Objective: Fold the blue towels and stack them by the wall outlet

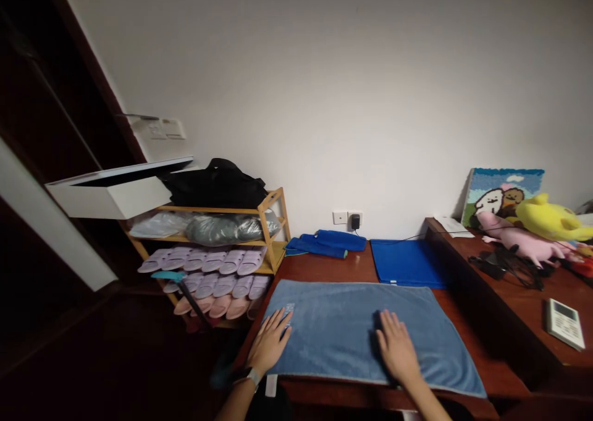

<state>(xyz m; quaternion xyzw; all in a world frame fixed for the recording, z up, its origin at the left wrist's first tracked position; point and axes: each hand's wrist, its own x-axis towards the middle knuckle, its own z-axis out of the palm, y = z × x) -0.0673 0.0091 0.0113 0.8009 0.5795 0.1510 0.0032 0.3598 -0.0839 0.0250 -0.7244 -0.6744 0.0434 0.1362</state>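
Observation:
A blue-grey towel [338, 331] lies spread out on the reddish-brown table [359, 270], with pale lettering near its left edge and a white tag hanging at the front left. My left hand [271, 341] rests flat over the towel's left side, fingers extended, a watch on the wrist. Toward the right half, my right hand [397, 347] is palm down on or just over the cloth, its fingers stretched forward. Neither hand grips anything. Behind the towel are a flat folded blue cloth [407, 262] and some rolled or bunched blue cloths [324, 244].
Left of the table stands a wooden rack [273, 223] with several slippers [213, 260], a black bag [217, 186] and a white box [111, 192]. On the raised right surface lie plush toys [523, 242], a dog picture [500, 189], black cables [509, 266] and a white calculator-like device [565, 323].

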